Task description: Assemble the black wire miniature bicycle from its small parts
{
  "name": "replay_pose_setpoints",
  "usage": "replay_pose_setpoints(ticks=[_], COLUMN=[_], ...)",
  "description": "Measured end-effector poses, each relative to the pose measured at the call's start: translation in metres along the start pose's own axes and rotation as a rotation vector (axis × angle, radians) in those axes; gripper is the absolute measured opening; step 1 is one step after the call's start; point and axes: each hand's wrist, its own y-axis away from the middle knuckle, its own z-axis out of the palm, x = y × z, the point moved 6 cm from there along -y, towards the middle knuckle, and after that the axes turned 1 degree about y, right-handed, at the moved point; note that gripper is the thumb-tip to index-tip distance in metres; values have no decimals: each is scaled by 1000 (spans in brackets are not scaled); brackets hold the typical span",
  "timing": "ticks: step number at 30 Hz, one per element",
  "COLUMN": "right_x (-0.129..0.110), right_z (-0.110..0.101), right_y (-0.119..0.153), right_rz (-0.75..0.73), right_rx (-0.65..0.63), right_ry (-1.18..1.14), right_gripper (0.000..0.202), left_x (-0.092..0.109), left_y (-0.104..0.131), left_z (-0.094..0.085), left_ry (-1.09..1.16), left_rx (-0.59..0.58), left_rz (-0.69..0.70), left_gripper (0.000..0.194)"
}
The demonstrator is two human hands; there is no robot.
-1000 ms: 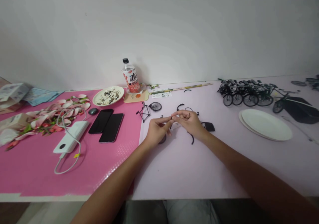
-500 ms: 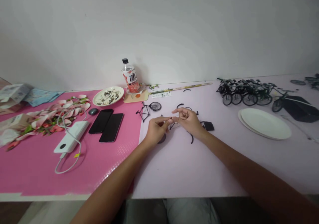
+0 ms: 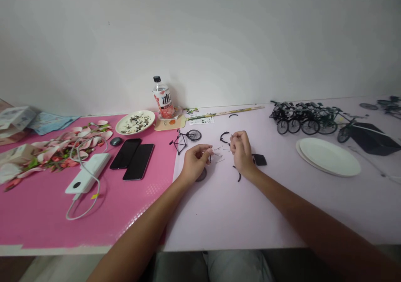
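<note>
Above the pale sheet, my left hand [image 3: 196, 163] pinches a small dark bicycle part [image 3: 210, 156] between thumb and forefinger. My right hand [image 3: 242, 151] is apart from it, fingertips pressed together; whatever they hold is too small to name. Between the hands lie thin metal pieces [image 3: 218, 154]. A toy wheel [image 3: 202, 174] shows partly from under my left hand. Beyond it rests a model bicycle frame [image 3: 179, 143] with one wheel [image 3: 194, 135]. Curved black mudguard-like pieces [image 3: 223, 137] lie near my right hand, one more [image 3: 238, 174] below it. A black basket-like part [image 3: 260, 159] sits right of my wrist.
Several model bicycles [image 3: 308, 121] stand at the back right, behind stacked white plates [image 3: 330, 156]. On the pink mat [image 3: 131, 211] are two phones [image 3: 139, 161], a white power bank [image 3: 87, 173], artificial petals [image 3: 69, 148] and a dish [image 3: 135, 122]. A bottle [image 3: 164, 100] stands near the wall.
My hands were together at the fingertips. Now they have parted, the right moving rightward with its fingers curled in, uncovering the thin metal pieces between them.
</note>
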Motion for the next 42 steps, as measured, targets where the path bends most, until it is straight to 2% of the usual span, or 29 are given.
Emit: replay_pose_setpoints(ticks=[1, 3, 6, 11, 15, 27, 31, 35, 39, 42], right_x=[-2, -10, -19, -19, -19, -20, -25, -36, -37, -32], right_z=[-4, -5, 2, 10, 11, 11, 11, 16, 19, 21], right_y=[0, 1, 3, 6, 8, 8, 7, 10, 13, 13], right_rz=[-6, -62, -130, -124, -149, -142, -206, -317, -301, -293], right_rx=[64, 101, 33, -54, -76, -53, -64, -143, -189, -226], right_ry=[15, 62, 94, 41, 34, 2, 56, 115, 120, 104], right_gripper=[15, 14, 16, 24, 21, 30, 17, 5, 19, 21], left_x=[0, -1, 0, 4, 3, 4, 2, 1, 1, 1], left_y=[0, 0, 0, 1, -1, 1, 0, -1, -2, -3], left_z=[0, 1, 2, 0, 0, 3, 3, 2, 0, -2], left_ry=[3, 4, -8, -7, 39, 90, 83, 77, 74, 39], left_rx=[-3, -10, -13, 21, 38, 7, -1, 3, 18, 35], left_rz=[3, 5, 3, 20, 18, -14, -11, 4, 5, 23], left_gripper=[34, 35, 34, 31, 35, 37, 37, 35, 31, 26])
